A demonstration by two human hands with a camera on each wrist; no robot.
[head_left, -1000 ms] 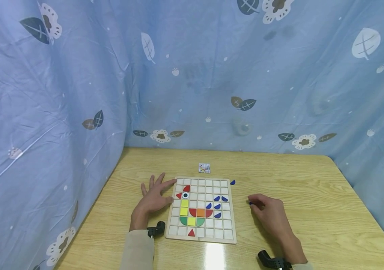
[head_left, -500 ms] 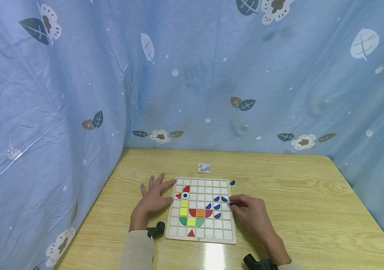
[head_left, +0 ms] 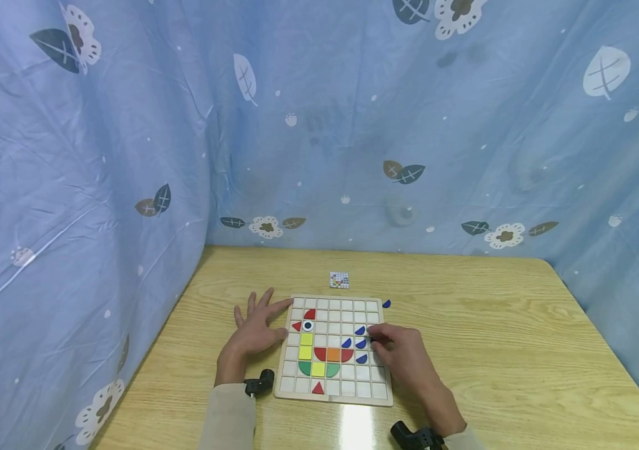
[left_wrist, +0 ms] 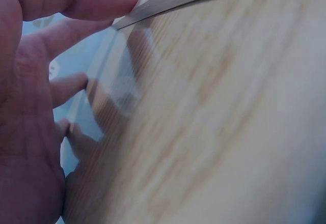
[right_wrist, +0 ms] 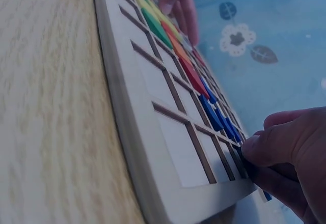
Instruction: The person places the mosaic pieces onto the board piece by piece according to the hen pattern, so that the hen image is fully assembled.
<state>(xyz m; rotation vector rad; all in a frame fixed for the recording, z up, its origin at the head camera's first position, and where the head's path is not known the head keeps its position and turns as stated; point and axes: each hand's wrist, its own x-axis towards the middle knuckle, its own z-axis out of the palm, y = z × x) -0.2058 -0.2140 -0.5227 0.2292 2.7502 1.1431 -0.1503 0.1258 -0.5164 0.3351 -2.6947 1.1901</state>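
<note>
My left hand [head_left: 254, 331] lies at the left side of the wooden grid board [head_left: 347, 389], fingers spread, thumb and index fingertips touching its edge. In the left wrist view the thumb [left_wrist: 102, 2] meets the board's side. Over the board's right column, my right hand [head_left: 406, 353] pinches a small blue half-round tile [head_left: 372, 339], mostly hidden by the fingers. Several blue tiles [head_left: 361, 359] sit in cells just left of it. Yellow squares [head_left: 306, 352], an orange square [head_left: 333, 355], red tiles [head_left: 347, 355], green tiles [head_left: 333, 370] and a round eye tile [head_left: 308, 325] fill other cells.
Another blue tile [head_left: 386, 304] lies by the board's upper right edge. A small printed picture card [head_left: 339, 280] rests behind the board on the wooden table [head_left: 499, 325]. A blue patterned curtain [head_left: 319, 150] hangs around the table's back and sides.
My right hand has moved left from the bare table onto the board's right column, carrying the blue tile, and now covers a blue tile there. The left hand has stayed put.
</note>
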